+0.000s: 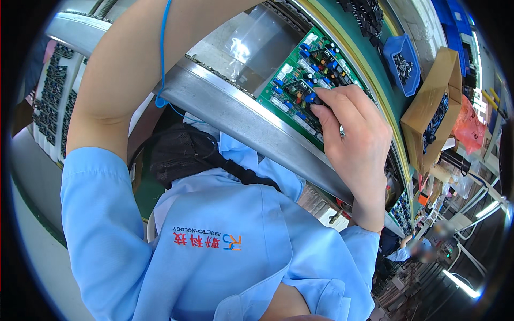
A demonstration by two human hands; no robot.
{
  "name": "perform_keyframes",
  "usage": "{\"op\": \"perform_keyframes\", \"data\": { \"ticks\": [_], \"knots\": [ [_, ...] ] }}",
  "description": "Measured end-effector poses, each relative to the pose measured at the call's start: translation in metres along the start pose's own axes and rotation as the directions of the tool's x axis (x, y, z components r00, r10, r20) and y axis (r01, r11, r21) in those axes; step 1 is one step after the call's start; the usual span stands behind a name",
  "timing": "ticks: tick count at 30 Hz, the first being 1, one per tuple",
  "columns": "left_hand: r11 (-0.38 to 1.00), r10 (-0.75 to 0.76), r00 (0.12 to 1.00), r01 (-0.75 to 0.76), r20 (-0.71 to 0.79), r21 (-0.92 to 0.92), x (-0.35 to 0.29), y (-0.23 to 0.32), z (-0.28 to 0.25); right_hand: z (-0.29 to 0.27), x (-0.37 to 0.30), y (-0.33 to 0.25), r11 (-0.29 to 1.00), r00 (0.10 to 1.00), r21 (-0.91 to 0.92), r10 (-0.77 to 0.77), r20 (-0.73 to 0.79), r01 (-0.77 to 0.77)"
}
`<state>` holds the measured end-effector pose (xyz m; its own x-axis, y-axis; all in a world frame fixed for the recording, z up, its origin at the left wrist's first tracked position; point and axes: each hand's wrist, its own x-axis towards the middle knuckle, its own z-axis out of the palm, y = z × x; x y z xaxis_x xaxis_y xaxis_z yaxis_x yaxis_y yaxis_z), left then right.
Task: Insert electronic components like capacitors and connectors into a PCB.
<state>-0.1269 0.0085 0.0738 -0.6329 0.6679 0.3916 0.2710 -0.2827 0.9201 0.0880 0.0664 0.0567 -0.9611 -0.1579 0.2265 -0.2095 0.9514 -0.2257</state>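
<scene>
A green circuit board, crowded with blue, white and black components, lies on the metal rails of a conveyor. My right hand is over its near right part. Thumb and forefinger are pinched together by a small blue component; whatever sits between the fingertips is too small to make out. My left forearm reaches across the conveyor and leaves the picture at the top, so the left hand is out of sight. A thin blue cord hangs in front of that arm.
Past the conveyor's rail, a blue bin holds small parts. Beside it stands a cardboard box with dark components. Loose black parts lie on the green surface. Another board is farther right, near another person.
</scene>
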Motion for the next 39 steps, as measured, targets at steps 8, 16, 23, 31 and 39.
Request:
{"op": "perform_keyframes", "data": {
  "ticks": [8, 16, 23, 31, 39],
  "knots": [
    [0.993, 0.016, 1.000, -0.015, -0.008, 0.115, -0.005, -0.002, -0.002, 0.007, -0.007, -0.001, 0.995, 0.998, -0.064, -0.070, 0.004, 0.070],
    [0.997, 0.063, 0.998, -0.064, 0.017, 0.053, 0.011, -0.018, 0.003, -0.004, -0.008, -0.002, 0.995, 0.999, -0.098, -0.014, -0.033, 0.011],
    [0.999, 0.009, 0.998, -0.007, 0.062, -0.034, 0.012, -0.026, -0.001, 0.019, -0.009, -0.042, 0.984, 0.985, -0.048, -0.173, 0.026, 0.174],
    [0.631, 0.322, 0.900, 0.027, 0.293, -0.775, 0.009, -0.056, -0.021, 0.032, -0.005, -0.056, 0.976, 0.986, -0.148, -0.148, 0.073, 0.158],
    [0.861, 0.174, 0.974, -0.222, 0.146, 0.458, 0.004, -0.058, -0.102, 0.027, 0.020, -0.074, 0.983, 0.972, -0.132, 0.154, 0.179, -0.131]
  ]
}}
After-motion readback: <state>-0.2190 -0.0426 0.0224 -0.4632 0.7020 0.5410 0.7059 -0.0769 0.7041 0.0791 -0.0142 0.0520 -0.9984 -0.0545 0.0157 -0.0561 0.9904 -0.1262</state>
